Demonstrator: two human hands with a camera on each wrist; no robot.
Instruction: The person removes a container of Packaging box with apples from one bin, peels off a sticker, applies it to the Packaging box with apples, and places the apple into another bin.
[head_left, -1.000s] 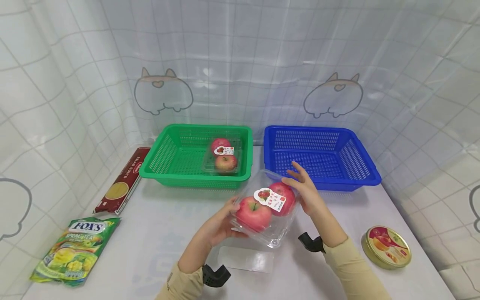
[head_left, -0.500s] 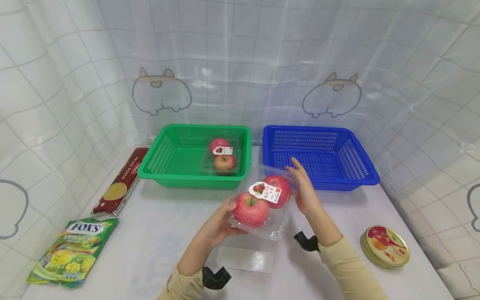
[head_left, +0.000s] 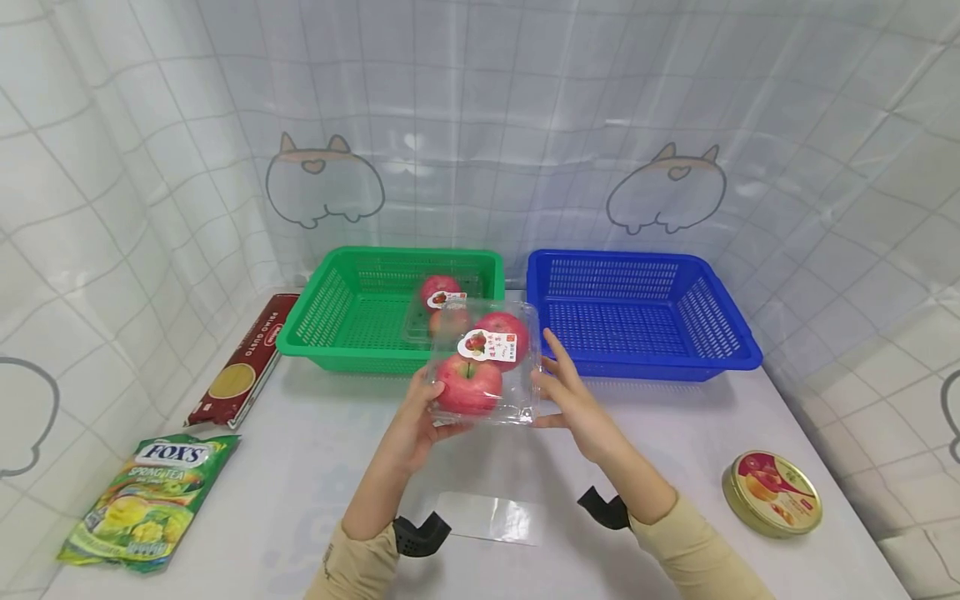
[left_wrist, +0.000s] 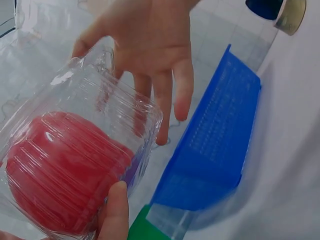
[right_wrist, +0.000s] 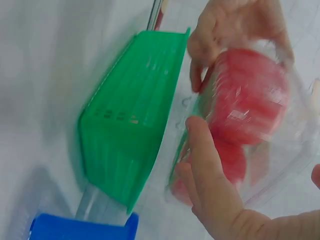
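A clear plastic box of two red apples [head_left: 468,387], with a white label on its lid, is held up over the front rim of the green basket [head_left: 375,356]. My left hand [head_left: 414,421] grips the box by its lower left corner, thumb on top. Beside the right edge is my right hand [head_left: 581,412]; the left wrist view shows its fingers [left_wrist: 162,100] extended and spread, not curled round the box. A similar pack of apples [head_left: 441,289] lies inside the green basket, partly covered by the held box.
A blue basket [head_left: 645,364] stands right of the green one. At left lie a dark red pasta packet [head_left: 247,358] and a green candy bag [head_left: 150,500]. A round gold tin [head_left: 772,493] sits at right, and a flat clear strip [head_left: 491,518] lies in front.
The box of apples has moved left and away from me, from between the baskets to the green basket's front rim, and turned straighter. Both hands moved with it.
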